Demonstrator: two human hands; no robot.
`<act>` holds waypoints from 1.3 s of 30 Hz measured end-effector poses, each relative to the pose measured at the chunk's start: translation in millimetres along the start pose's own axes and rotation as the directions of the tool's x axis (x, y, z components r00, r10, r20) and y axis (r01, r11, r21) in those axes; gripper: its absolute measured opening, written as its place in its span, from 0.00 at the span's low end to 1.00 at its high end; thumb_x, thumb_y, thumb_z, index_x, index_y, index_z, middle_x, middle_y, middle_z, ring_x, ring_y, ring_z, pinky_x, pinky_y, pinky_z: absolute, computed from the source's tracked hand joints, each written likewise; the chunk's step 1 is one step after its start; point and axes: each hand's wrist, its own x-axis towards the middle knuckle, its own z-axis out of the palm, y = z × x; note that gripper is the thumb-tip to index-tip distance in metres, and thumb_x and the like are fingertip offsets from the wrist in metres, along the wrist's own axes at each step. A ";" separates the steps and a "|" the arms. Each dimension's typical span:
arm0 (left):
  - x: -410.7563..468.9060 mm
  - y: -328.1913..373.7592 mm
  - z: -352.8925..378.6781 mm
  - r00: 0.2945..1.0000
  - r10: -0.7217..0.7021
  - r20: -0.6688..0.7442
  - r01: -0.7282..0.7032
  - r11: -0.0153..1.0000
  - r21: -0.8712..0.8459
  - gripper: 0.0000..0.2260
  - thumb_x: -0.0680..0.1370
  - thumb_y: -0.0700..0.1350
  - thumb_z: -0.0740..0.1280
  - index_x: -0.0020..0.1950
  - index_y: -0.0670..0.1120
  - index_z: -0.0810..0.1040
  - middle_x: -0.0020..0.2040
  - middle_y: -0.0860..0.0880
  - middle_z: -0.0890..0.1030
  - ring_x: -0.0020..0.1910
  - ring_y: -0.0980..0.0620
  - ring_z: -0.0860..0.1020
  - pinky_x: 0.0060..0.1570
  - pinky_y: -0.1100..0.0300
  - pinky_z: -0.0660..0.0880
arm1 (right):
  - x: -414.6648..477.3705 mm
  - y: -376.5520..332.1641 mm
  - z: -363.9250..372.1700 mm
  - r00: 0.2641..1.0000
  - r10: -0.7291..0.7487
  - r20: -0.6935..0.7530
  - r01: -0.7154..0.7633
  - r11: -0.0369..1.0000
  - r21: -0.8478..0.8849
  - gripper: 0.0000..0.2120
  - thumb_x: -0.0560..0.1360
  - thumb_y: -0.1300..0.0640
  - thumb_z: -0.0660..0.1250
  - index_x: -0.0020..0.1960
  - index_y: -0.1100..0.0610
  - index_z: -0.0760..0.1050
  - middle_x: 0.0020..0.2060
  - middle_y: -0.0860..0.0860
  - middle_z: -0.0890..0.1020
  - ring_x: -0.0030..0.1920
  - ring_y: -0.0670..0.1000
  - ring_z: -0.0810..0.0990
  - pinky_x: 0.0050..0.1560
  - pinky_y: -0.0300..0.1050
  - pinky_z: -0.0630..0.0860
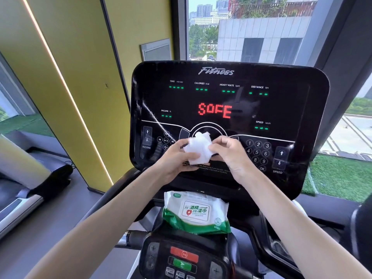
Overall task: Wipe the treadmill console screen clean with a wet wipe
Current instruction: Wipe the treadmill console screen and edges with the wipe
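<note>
Before the glossy black console screen (pixel 227 97), fingers (pixel 217 147) of left hand (pixel 172 161) and right hand (pixel 232 156) pinch a crumpled white wet wipe (pixel 198 150).

Both arms were stretched forward, bare forearms coming in from low on either side and angling toward each other. Left hand (pixel 174 160) was turned palm inward, fingers curled under crumpled wipe (pixel 198 149), thumb up on top of it. Right hand (pixel 231 156) sat just beside left, back of hand facing up, fingertips curled in and pinching wipe's near side. Wrists looked pretty straight, hands level with each other, almost touching.
</note>
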 end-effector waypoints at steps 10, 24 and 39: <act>-2.1 8.7 -0.1 0.992 0.062 0.110 -0.076 0.989 0.129 0.25 0.70 0.43 0.73 0.65 0.47 0.71 0.53 0.45 0.80 0.50 0.47 0.79 0.52 0.51 0.74 | -3.0 -6.2 -5.2 0.985 0.009 0.170 -0.037 0.986 0.162 0.09 0.73 0.69 0.61 0.37 0.60 0.71 0.32 0.53 0.75 0.37 0.48 0.76 0.42 0.45 0.78; -7.1 17.3 13.5 0.938 0.344 0.038 -0.340 0.895 0.290 0.11 0.71 0.37 0.72 0.51 0.47 0.81 0.47 0.50 0.80 0.42 0.56 0.77 0.43 0.63 0.74 | 2.0 -8.2 -7.5 0.960 0.221 0.170 -0.237 0.968 0.077 0.07 0.74 0.61 0.63 0.40 0.60 0.79 0.32 0.50 0.81 0.37 0.51 0.80 0.43 0.49 0.78; -37.6 17.4 12.6 0.788 0.400 0.469 -0.615 0.457 0.643 0.05 0.72 0.36 0.70 0.47 0.43 0.82 0.49 0.51 0.83 0.54 0.58 0.79 0.59 0.60 0.72 | 10.9 -6.5 -14.1 0.972 0.173 -0.158 -0.150 0.978 0.147 0.05 0.75 0.62 0.64 0.40 0.59 0.76 0.37 0.54 0.81 0.36 0.52 0.79 0.33 0.43 0.76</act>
